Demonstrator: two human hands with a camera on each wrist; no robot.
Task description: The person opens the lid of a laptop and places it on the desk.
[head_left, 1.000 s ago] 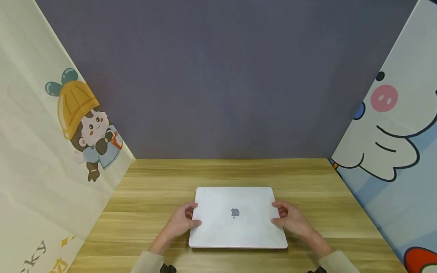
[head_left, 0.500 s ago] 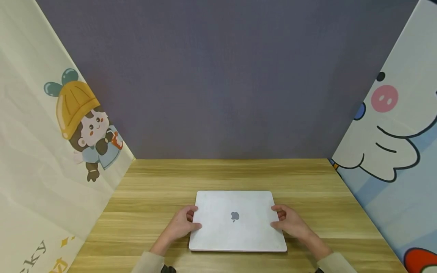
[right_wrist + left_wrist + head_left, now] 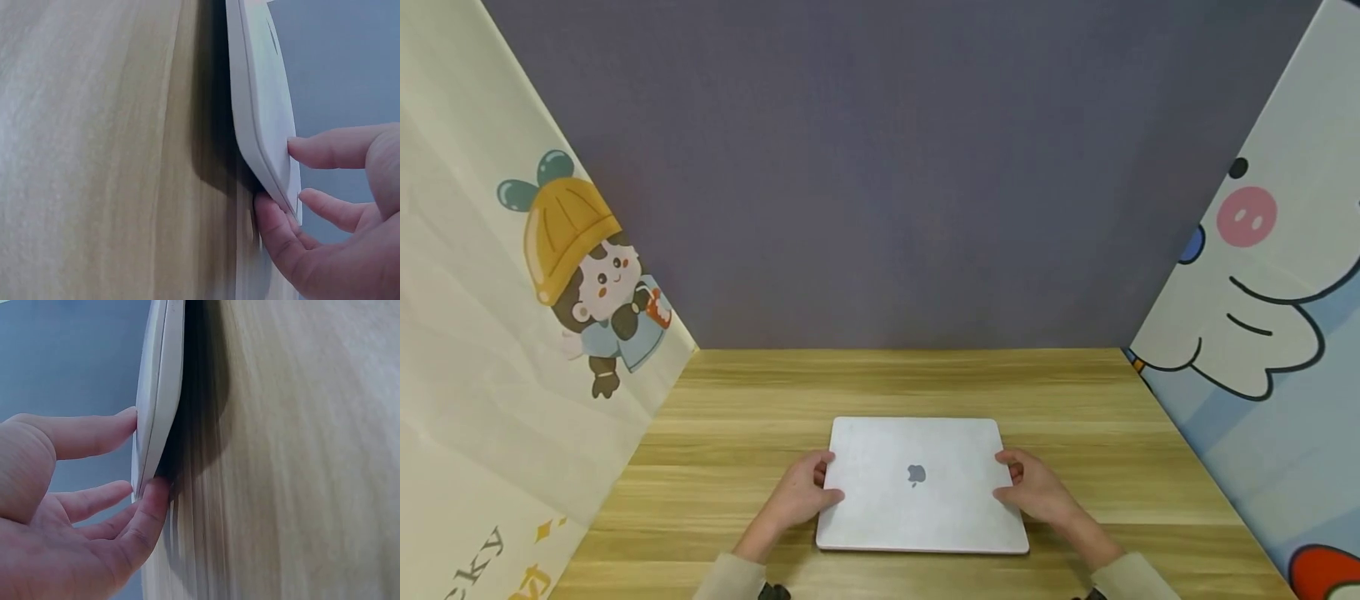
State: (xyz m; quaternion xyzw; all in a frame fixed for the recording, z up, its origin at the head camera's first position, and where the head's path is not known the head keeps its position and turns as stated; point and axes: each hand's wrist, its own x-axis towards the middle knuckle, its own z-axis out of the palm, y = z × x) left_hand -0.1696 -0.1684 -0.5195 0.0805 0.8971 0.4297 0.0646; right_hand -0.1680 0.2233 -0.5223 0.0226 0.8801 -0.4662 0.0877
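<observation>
A: ok so where's the laptop (image 3: 917,517) sitting now?

B: near side of the wooden table (image 3: 760,387), lid closed, logo (image 3: 916,474) up. compared with a second ago it's come a bit closer to the person. since half a second ago tho? hardly budged.

A: and the grip?

B: pretty much the same. left hand (image 3: 800,490) pinches one side edge, right hand (image 3: 1036,487) pinches the opposite one. both wrist views show a thumb on the lid and fingertips (image 3: 154,490) tucked at the underside.

A: so is it off the table?

B: there's a dark shadow (image 3: 209,375) under that side, but I honestly can't tell if any part's touching.
</observation>
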